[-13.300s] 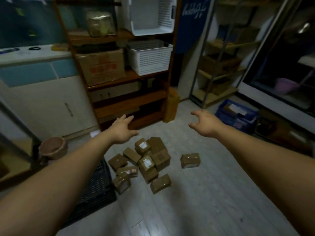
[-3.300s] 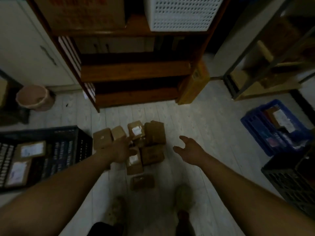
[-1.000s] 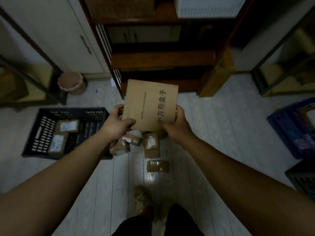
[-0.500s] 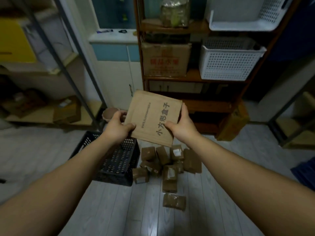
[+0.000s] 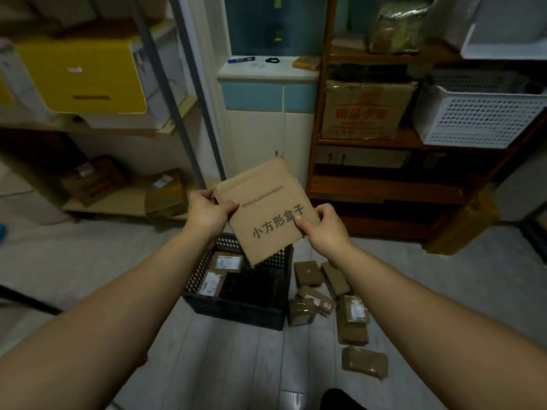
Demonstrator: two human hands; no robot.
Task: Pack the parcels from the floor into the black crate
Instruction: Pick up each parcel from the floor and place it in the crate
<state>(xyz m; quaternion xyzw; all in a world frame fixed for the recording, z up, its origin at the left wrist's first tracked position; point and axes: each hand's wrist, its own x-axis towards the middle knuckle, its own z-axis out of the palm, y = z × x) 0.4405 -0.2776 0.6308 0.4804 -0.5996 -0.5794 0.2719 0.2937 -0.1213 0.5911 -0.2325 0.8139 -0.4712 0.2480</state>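
Observation:
I hold a flat brown cardboard parcel [image 5: 266, 205] with printed characters up in the air, tilted, above the black crate [image 5: 236, 309]. My left hand [image 5: 208, 213] grips its left edge and my right hand [image 5: 322, 229] pinches its right edge. The crate stands on the floor below and holds two labelled parcels [image 5: 220, 272] at its left side. Several small brown parcels [image 5: 331, 303] lie on the floor just right of the crate, one [image 5: 364, 361] apart and nearer to me.
A wooden shelf unit [image 5: 384, 187] with a cardboard box and a white basket [image 5: 479, 116] stands behind on the right. A metal rack [image 5: 124, 199] with boxes and a yellow bin is on the left. White cabinet doors lie behind the parcel.
My view has swung so the crate now sits directly under the held parcel. Both hands keep their grip; the parcel has tilted further, one corner now pointing down.

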